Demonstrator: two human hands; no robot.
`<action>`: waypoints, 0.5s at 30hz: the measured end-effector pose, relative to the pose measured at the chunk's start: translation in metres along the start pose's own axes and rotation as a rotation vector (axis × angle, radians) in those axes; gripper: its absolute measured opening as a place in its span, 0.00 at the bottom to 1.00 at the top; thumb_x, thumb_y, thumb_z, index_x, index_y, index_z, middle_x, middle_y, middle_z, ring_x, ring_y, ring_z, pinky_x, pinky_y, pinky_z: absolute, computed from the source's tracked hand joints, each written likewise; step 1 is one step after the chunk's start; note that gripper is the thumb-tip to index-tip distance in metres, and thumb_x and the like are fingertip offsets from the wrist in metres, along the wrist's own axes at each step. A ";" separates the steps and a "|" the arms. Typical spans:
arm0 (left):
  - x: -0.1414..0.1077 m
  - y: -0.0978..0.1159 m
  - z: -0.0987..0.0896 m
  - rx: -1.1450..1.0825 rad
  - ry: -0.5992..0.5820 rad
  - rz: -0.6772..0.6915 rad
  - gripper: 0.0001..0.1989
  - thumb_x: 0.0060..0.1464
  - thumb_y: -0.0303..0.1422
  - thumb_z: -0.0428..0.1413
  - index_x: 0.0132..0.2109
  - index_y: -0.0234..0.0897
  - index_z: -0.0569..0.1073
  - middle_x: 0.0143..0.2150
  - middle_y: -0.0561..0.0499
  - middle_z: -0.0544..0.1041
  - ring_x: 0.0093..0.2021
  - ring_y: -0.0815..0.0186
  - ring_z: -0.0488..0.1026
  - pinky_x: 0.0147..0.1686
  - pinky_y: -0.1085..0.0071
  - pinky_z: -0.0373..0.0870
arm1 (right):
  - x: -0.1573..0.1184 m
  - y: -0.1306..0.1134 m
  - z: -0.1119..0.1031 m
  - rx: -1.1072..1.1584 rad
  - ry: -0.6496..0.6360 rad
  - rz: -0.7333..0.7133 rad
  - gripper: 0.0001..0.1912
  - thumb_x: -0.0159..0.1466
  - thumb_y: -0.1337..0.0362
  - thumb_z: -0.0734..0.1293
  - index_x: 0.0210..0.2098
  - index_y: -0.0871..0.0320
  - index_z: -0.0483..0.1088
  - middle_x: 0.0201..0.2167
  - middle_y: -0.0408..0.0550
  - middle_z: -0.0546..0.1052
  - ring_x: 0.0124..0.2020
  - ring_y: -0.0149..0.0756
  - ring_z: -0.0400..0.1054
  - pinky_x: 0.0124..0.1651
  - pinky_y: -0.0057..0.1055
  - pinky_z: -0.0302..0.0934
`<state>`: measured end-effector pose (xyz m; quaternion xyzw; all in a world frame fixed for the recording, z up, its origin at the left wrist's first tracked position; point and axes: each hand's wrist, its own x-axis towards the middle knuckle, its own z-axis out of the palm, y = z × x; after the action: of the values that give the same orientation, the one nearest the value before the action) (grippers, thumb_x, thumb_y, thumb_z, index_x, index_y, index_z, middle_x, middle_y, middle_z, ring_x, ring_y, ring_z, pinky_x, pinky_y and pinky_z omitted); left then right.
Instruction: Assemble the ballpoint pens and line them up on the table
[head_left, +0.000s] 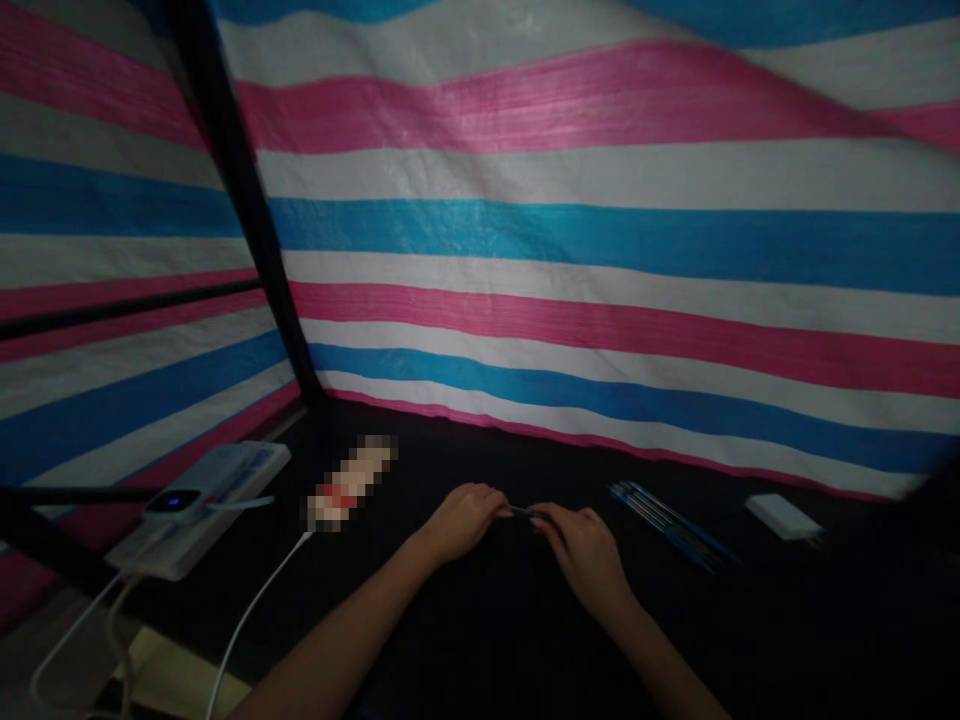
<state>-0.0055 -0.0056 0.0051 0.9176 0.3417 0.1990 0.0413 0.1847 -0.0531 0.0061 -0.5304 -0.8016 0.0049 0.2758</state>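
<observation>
While forearms (367, 612) angle inward, hands (463, 524) (fingers (489, 498) curled closed) pinch slim dark rod (519, 511).

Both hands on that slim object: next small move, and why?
Probably a gentle outward pull with the right hand while the left hand steadies. The fingertips grip the slim object from opposite sides, with a short stretch bare between them. Whether it comes apart, I can't tell.

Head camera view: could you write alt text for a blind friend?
A person's left hand and right hand hold a thin dark object between them over a black table. Blue pen-like sticks lie to the right; striped sheeting hangs behind.
</observation>
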 end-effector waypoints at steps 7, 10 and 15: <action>0.001 0.000 -0.009 -0.201 0.151 -0.043 0.14 0.57 0.37 0.49 0.48 0.37 0.63 0.44 0.48 0.68 0.44 0.65 0.65 0.43 0.69 0.61 | 0.000 0.000 0.001 0.042 -0.015 0.043 0.14 0.64 0.61 0.53 0.39 0.55 0.69 0.35 0.46 0.76 0.33 0.34 0.69 0.36 0.32 0.55; 0.000 -0.003 -0.006 -0.161 0.029 -0.052 0.11 0.60 0.33 0.42 0.41 0.37 0.68 0.36 0.52 0.71 0.37 0.67 0.67 0.40 0.70 0.61 | 0.000 0.001 0.001 0.043 -0.032 0.057 0.14 0.64 0.61 0.54 0.38 0.55 0.69 0.34 0.45 0.76 0.32 0.34 0.69 0.36 0.31 0.56; -0.001 0.000 -0.009 -0.161 0.110 -0.038 0.11 0.56 0.37 0.49 0.43 0.36 0.66 0.39 0.49 0.70 0.40 0.66 0.66 0.40 0.70 0.62 | 0.001 0.004 -0.001 0.052 -0.035 0.081 0.15 0.64 0.60 0.53 0.37 0.55 0.70 0.31 0.46 0.76 0.31 0.35 0.69 0.35 0.31 0.56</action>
<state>-0.0099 -0.0069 0.0130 0.8923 0.3438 0.2750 0.0997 0.1885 -0.0511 0.0058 -0.5549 -0.7838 0.0461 0.2750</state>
